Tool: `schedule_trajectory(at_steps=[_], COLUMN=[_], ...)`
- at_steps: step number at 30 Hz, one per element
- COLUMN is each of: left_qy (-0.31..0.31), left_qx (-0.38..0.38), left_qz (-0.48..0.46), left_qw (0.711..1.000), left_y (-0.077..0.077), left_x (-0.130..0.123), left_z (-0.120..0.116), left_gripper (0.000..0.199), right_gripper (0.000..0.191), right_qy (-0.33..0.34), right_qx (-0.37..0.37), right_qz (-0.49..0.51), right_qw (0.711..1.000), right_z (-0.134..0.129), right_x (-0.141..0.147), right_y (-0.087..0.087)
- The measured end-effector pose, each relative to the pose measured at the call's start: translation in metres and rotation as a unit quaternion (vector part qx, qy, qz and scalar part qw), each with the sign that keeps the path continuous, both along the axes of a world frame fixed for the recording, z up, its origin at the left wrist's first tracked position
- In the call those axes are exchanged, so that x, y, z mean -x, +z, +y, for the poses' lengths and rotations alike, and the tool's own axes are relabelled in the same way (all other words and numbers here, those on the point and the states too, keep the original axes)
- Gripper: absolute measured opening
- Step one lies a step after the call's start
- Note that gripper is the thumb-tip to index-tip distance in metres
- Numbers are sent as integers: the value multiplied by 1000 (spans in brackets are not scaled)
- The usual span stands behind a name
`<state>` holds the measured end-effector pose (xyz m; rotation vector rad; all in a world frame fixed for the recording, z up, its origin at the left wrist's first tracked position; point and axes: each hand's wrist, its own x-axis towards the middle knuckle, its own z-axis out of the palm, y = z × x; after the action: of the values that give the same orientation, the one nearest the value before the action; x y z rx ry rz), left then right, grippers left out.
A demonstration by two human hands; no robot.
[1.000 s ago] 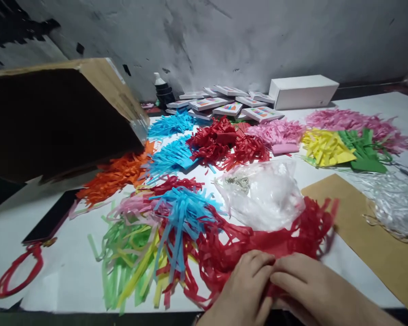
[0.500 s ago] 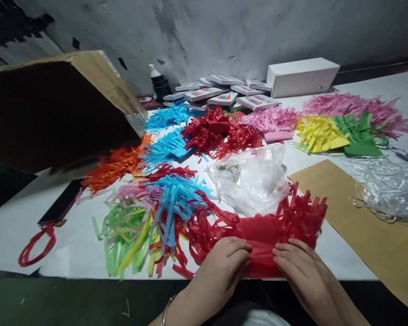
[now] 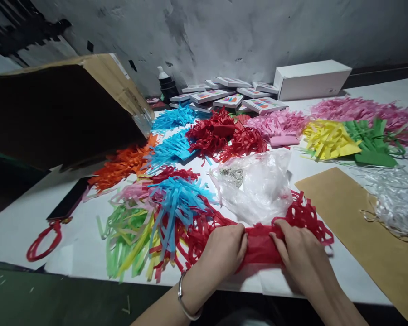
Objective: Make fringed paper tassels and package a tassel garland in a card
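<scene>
A red tissue paper tassel sheet (image 3: 261, 246) lies across the front of the table, uncut in the middle and fringed at both ends. My left hand (image 3: 224, 249) grips the uncut band on its left side, fingers curled over the paper. On the right side of the band, my right hand (image 3: 301, 251) pinches it between thumb and fingers. Just beyond the hands rests a crumpled clear plastic bag (image 3: 265, 185). Left of my left hand, a blue tissue tassel (image 3: 177, 199) overlaps red strips and a green and yellow tassel (image 3: 129, 240).
A large cardboard box (image 3: 115, 86) stands open at the left, near a phone (image 3: 68, 199) with a red strap. Brown paper (image 3: 360, 226) and white string (image 3: 397, 199) lie right. Behind are more coloured tassels, flat printed boxes (image 3: 211, 95) and a white box (image 3: 313, 81).
Both hands have moved away from the table's front edge with the red paper. Their flatter fingers have curled around its middle band, which now looks narrower. The view has shifted slightly.
</scene>
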<state>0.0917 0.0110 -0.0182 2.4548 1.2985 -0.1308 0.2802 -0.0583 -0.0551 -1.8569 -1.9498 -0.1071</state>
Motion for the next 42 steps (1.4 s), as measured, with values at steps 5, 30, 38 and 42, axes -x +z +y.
schedule_trajectory(at_steps=[5, 30, 38, 42], left_qy=[10, -174, -81, -56], left_qx=[-14, -170, -99, -85], left_qz=[-22, -192, -173, -107], left_qw=[1000, 951, 977, 989], left_y=[-6, -15, -15, -9], left_x=[1, 28, 32, 19], left_z=[-2, -30, -27, -18], left_gripper=[22, 11, 13, 16], right_gripper=[29, 34, 22, 27], right_qy=[132, 161, 73, -23], right_qx=[-143, -129, -93, -58], right_qz=[26, 54, 131, 99], right_qw=[981, 977, 984, 993], right_z=[-12, -37, -43, -34], right_x=[5, 17, 16, 22], right_y=[3, -20, -16, -10])
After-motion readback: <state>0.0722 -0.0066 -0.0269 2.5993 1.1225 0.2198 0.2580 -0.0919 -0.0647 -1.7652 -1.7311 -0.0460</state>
